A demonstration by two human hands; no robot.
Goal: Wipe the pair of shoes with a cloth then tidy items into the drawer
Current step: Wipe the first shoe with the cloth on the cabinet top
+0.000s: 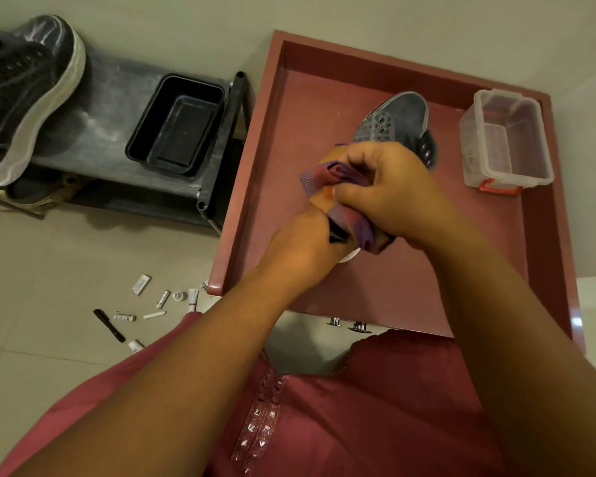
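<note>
Landmark: the open red drawer [544, 235], seen from above; every place below is told from it.
Shoe in hand: one grey shoe [398, 115] is held above the drawer's floor, toe towards its far wall, heel end hidden under the hands.
Left hand: the left hand [300, 246] curls round the shoe's heel end, over the drawer's near half.
Right hand: the right hand [389, 191] bunches the purple cloth [327, 175] against the shoe's side.
Second shoe: one dark shoe [25, 98] rests on the black rack [111, 108] to the left of the drawer, well apart from it.
Risk, slip: I judge the one-handed hold on the heel may loosen under hard rubbing, and the shoe could drop into the drawer.
Risk, missed spots: the balled cloth offers little face, so patches may stay dirty.
Risk, underfoot: small items [141, 308] scattered on the floor left of the drawer's near corner could roll or be stepped on.
Counts: shoes two; cloth one; clear box [506, 139] one, in the drawer's right far corner; black tray [178, 123] one, on the rack; small floor items about nine, one a black pen [109, 325].
</note>
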